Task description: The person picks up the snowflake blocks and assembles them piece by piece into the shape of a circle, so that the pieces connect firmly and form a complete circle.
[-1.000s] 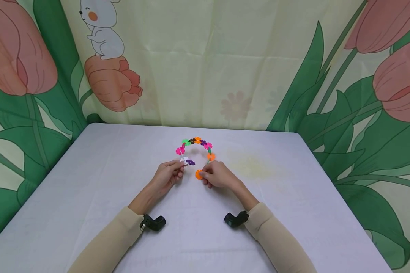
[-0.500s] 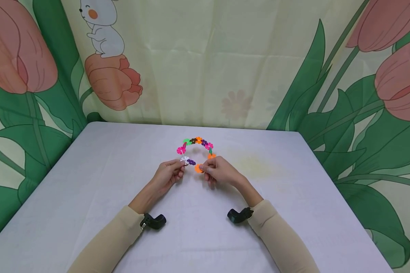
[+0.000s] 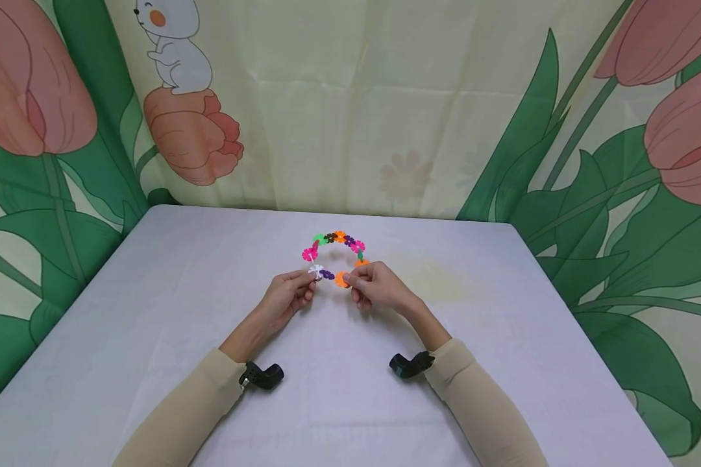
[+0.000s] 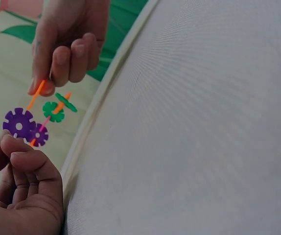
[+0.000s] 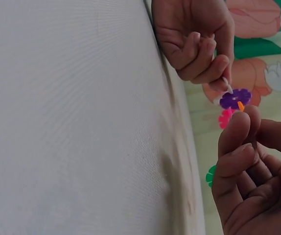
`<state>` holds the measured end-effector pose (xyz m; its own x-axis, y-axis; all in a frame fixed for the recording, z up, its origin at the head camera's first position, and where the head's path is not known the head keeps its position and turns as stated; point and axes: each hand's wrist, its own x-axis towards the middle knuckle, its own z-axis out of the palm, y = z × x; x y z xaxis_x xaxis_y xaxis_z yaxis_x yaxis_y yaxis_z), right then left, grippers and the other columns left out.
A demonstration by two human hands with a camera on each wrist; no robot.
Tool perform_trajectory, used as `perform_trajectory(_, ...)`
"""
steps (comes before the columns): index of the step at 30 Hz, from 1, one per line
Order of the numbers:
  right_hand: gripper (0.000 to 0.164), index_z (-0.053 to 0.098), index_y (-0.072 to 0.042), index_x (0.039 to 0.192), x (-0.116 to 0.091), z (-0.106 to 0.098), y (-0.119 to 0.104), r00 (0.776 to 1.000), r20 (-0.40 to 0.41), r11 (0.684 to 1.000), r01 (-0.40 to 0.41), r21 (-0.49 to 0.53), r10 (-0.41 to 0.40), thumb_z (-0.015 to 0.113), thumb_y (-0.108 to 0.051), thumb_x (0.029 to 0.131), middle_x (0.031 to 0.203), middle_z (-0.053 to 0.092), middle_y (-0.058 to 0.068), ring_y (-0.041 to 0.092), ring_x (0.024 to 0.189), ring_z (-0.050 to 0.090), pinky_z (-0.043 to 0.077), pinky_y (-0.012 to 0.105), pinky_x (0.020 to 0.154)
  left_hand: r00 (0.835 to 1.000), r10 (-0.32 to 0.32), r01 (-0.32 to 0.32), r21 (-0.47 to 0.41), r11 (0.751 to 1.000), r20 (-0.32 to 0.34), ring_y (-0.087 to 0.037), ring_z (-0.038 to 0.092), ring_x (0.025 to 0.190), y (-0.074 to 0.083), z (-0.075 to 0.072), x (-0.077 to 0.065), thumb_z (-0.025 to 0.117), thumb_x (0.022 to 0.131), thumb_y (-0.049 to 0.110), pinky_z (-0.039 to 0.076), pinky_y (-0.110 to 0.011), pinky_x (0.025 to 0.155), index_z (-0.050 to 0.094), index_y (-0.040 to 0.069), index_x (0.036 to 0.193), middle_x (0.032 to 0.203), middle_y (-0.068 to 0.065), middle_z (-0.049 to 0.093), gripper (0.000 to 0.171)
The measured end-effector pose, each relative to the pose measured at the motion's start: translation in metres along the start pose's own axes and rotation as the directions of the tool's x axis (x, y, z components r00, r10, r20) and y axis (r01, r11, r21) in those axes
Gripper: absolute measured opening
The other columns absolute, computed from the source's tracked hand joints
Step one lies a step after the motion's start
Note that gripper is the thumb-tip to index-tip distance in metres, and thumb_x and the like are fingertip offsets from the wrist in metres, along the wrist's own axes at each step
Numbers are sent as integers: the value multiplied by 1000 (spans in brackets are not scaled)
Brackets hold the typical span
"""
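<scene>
Between my hands hangs a curved chain of colourful interlocking plastic snowflake discs (image 3: 340,237), pink, green, brown, orange and purple. My left hand (image 3: 286,299) pinches the white disc (image 3: 314,269) at the chain's left end. From that white disc a purple disc (image 3: 327,274) points inward, seen face-on as a notched purple disc (image 4: 13,118) in the left wrist view. An orange disc (image 3: 341,279) is pinched between the thumb and fingers of my right hand (image 3: 384,287), its edge right beside the purple one. The right hand partly covers another orange disc (image 3: 362,263) of the chain.
A white cloth covers the table (image 3: 222,259). Behind its far edge hangs a curtain (image 3: 339,130) printed with tulips and a white animal. Black wrist cameras (image 3: 263,376) sit at both beige sleeves (image 3: 479,402).
My right hand has moved up and away from me, bringing its orange disc from below the purple disc to right beside it. The left hand keeps its hold, nearly still.
</scene>
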<state>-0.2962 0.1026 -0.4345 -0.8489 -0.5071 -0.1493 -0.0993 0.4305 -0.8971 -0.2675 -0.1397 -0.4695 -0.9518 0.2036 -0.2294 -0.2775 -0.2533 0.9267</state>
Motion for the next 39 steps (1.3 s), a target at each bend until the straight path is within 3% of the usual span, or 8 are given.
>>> perform_trajectory(25,30,70,8,105,-3,3,-7,1000,-17,999,-23,39,24,61,-21,108,64,63,1,15,55,58,46,25,52,1000,9,-8,35,999,-7,-8,52,70,1,0,-2,57,110,23,45,-18,62,63,-8,128,82,5,63,36)
perform_trajectory(34,34,71,7,102,-3,5,-6,1000,-5,1000,-12,17,12,63,-25,108,62,62,1,13,53,54,46,26,52,1000,1,-1,52,999,-12,-7,52,69,1,1,-1,57,111,22,45,-18,62,63,-7,126,80,6,63,34)
perform_trajectory(39,30,73,5,104,-4,6,-7,1000,-3,1000,-21,11,21,64,-23,107,62,63,1,14,53,55,47,25,53,1000,3,-2,48,999,-11,-7,51,69,0,1,-1,58,110,21,45,-19,62,68,-1,115,79,6,63,24)
